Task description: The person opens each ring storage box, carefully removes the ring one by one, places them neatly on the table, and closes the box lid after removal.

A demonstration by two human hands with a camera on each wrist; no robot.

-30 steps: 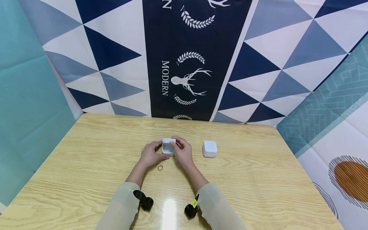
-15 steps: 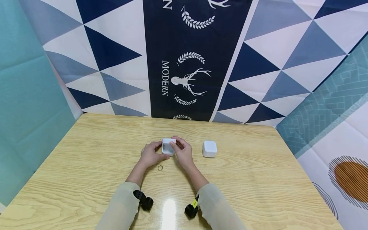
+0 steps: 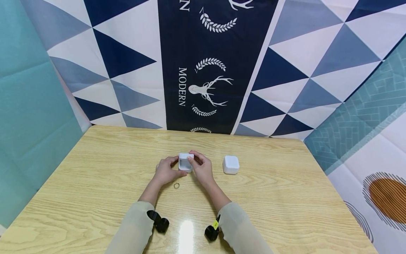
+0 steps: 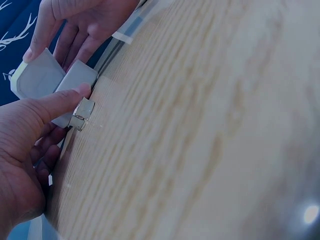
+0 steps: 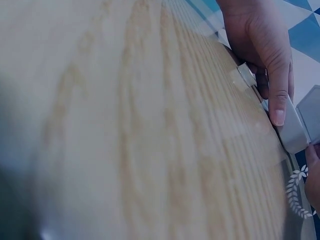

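A small white ring box (image 3: 185,164) stands on the table with its hinged lid (image 4: 37,75) raised. My left hand (image 3: 165,170) holds its base from the left, thumb along the near side, fingers behind. From the right, my right hand (image 3: 203,170) pinches the lid between thumb and fingers. Just this side of the box lies a thin metallic ring (image 3: 176,185), apart from both hands; it also shows as a silvery band (image 4: 86,109) in the left wrist view. What the box holds inside cannot be made out.
A second white box (image 3: 231,164), rounded and closed, stands to the right of my right hand. The wooden table (image 3: 95,190) ends at a patterned cloth backdrop (image 3: 203,70). Both sleeves wear black wrist cameras.
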